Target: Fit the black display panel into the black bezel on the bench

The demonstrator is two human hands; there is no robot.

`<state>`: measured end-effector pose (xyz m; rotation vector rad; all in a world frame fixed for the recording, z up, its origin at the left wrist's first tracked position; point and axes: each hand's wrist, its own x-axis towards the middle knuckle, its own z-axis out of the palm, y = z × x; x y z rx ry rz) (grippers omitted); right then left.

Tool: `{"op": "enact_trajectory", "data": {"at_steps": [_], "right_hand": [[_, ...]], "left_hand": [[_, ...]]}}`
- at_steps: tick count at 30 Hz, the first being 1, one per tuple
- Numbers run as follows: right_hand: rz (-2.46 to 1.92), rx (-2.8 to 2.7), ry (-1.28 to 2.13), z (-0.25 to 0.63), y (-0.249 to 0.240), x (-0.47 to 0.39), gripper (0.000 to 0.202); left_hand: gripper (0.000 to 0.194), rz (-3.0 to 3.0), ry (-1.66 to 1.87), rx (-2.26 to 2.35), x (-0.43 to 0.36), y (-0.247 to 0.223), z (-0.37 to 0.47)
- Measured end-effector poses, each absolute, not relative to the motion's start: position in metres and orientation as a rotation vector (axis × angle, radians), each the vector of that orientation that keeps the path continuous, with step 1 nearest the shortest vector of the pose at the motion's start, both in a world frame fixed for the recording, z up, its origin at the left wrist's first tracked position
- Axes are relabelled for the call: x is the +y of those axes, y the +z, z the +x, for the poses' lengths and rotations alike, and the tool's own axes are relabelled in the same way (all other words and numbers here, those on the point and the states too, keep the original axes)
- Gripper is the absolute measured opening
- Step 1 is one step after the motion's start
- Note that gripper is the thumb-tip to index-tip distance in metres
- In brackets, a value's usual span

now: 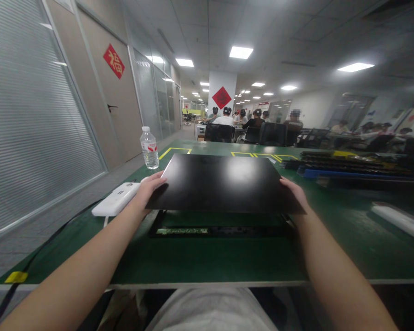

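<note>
A flat black display panel [224, 184] with a glossy light reflection is held up between my two hands. My left hand [151, 187] grips its left edge, thumb on top and the other fingers mostly hidden beneath. On the opposite edge my right hand [294, 191] is closed the same way. Below the panel, a thin black frame [248, 231] lies on the green table [207, 262]. A strip of green circuit board [182, 231] shows along the frame's near side. The panel hides the frame's far part.
To the left are a water bottle [149, 149] and a white power bank [116, 198] with a cable. Stacked black and blue strips [352, 168] lie at the right, near a long white object [400, 220]. Several people sit at far desks.
</note>
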<state>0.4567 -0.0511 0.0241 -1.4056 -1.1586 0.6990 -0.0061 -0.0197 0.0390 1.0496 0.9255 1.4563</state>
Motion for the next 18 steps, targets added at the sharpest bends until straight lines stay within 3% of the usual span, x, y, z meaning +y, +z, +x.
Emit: {"op": "enact_trajectory", "data": {"at_steps": [3,8,14,18], "right_hand": [[-1.42,-1.098,0.794,0.453,0.027,-0.059,0.045],[-1.379,-0.886,1.035,0.451,0.028,-0.063,0.04],[-1.351,-0.84,0.989,0.472,0.028,-0.055,0.03],[-1.245,-0.799,0.868,0.482,0.022,-0.048,0.013]], "left_hand": [[0.05,1.059,1.419,0.922,-0.016,0.035,-0.008],[0.038,1.032,1.357,0.881,-0.017,0.038,-0.007],[0.035,1.216,1.376,1.142,-0.019,0.035,-0.001],[0.047,1.473,1.288,1.297,-0.009,0.022,-0.003]]}}
